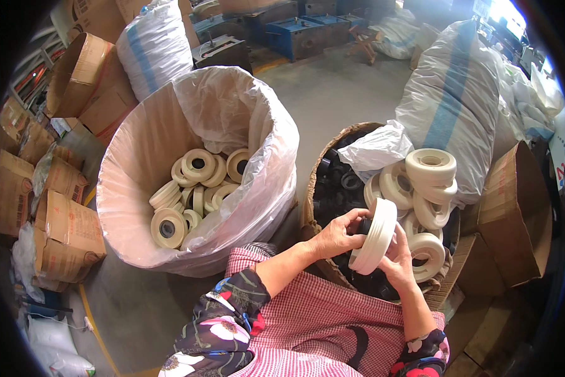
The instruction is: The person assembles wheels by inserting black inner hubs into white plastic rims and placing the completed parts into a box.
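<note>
A cream-white ring with a ribbed outer side [377, 239] is held up on edge above the right-hand box. My right hand [397, 261] grips it from its right and underside. My left hand [338, 237] is closed, its fingers around a small black part [363, 226] at the ring's left face; how far that part sits in the ring is hidden. Just beyond my hands lie several similar white rings [431, 166], stacked and leaning. Under and beside them are many black plastic parts [333, 195] in a round cardboard box [316, 166].
At left stands a large round bin lined with clear plastic [122, 188], holding white rings with black centres [169, 228]. A crumpled white bag [377, 147] lies on the box. Tall woven sacks [449, 94], open cartons [515, 213] and stacked boxes [69, 239] stand around.
</note>
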A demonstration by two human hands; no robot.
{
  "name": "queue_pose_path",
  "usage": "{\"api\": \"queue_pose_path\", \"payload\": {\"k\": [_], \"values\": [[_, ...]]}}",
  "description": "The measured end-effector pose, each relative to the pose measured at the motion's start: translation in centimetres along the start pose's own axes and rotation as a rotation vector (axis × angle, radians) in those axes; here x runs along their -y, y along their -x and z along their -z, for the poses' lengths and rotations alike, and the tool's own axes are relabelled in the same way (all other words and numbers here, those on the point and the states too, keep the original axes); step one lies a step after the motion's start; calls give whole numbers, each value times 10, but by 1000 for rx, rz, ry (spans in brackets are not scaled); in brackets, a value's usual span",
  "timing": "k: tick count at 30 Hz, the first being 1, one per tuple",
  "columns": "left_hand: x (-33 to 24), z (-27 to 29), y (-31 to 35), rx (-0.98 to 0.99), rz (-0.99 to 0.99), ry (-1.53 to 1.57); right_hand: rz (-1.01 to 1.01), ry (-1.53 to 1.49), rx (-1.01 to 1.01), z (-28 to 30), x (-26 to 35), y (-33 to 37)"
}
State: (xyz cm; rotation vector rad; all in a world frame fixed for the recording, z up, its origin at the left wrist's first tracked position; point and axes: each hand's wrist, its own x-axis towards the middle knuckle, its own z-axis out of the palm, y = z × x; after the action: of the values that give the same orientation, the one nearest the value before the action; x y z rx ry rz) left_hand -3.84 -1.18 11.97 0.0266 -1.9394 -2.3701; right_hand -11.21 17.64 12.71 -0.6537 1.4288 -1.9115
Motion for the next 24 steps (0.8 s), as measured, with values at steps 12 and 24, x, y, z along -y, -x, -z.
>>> {"api": "queue_pose_path", "payload": {"k": [12, 24], "values": [[10, -5, -26, 156, 162, 170, -147, 189, -38, 19, 17, -2], [7, -3, -31, 264, 422, 321, 435, 936, 40, 25, 13, 7]]}}
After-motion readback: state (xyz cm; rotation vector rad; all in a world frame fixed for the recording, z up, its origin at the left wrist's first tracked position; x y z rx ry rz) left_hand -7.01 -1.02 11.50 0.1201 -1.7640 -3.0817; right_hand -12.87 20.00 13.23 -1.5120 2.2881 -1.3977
